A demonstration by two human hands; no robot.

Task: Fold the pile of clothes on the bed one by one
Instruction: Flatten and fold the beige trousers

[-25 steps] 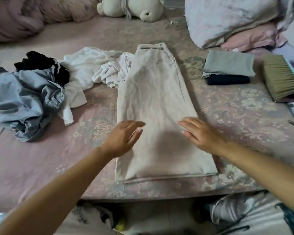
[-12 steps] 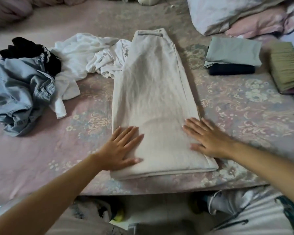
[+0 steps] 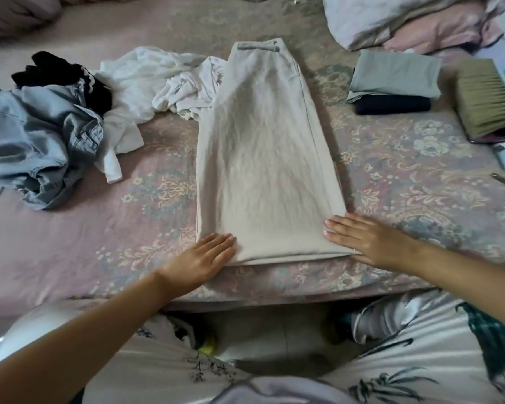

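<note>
Both hands have slid down and outward to the near corners of the beige trousers (image 3: 263, 158), which lie flat lengthwise on the bed (image 3: 420, 185). Left hand (image 3: 203, 258) and right hand (image 3: 368, 240) press with flat, straight fingers, gripping nothing. Unfolded clothes (image 3: 56, 123) sit unmoved at left.

Matt, finely creased beige cloth trousers (image 3: 263, 158) lie on a soft floral-woven bedspread (image 3: 405, 182) beside faded denim (image 3: 32, 147).

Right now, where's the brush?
Head view, far right of the bed: the brush lies just right of the folded grey and navy stack, below the pillows.
</note>
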